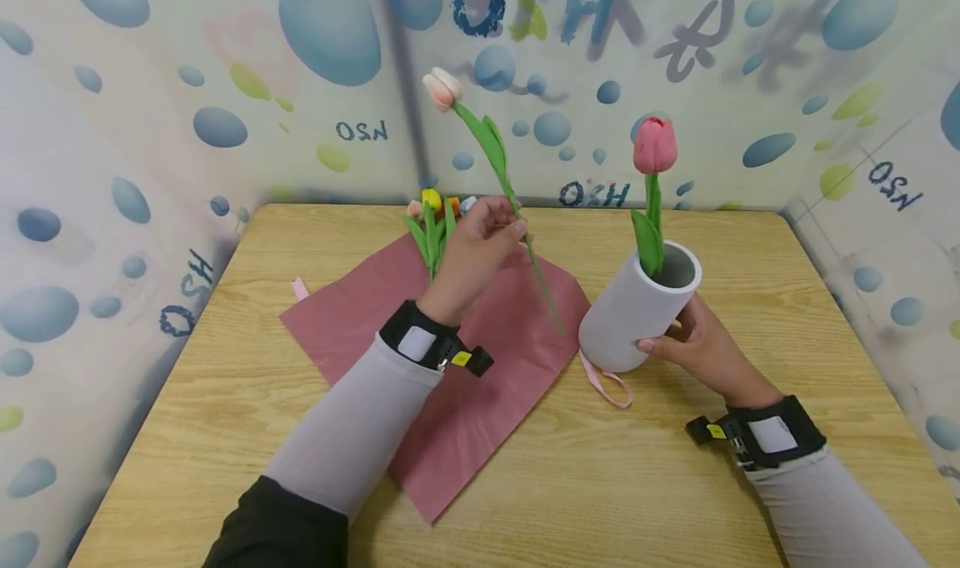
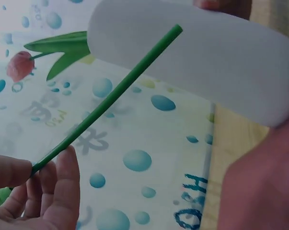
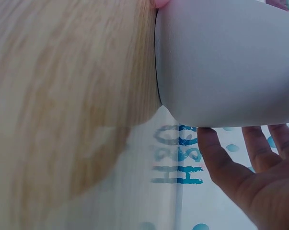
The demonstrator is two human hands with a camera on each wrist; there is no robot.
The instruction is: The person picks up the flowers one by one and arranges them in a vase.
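My left hand [image 1: 477,256] pinches the green stem of a pale pink tulip [image 1: 491,150] between thumb and fingers, above the wrapping paper. The bloom points up and left; the bare stem end slants down toward the vase. In the left wrist view, that stem [image 2: 108,101] crosses in front of the white vase [image 2: 192,62]. Low on its side, my right hand [image 1: 708,351] grips the white vase [image 1: 626,322], which leans to the right. A darker pink tulip [image 1: 655,147] stands in the vase mouth. Fingers [image 3: 218,158] touch the vase wall in the right wrist view.
Mauve wrapping paper [image 1: 465,435] lies spread on the wooden table [image 1: 600,485]. Several more tulips [image 1: 431,218] lie on its far part, partly behind my left hand. A pink ribbon [image 1: 603,385] trails by the vase base. A patterned wall [image 1: 315,151] stands behind the table.
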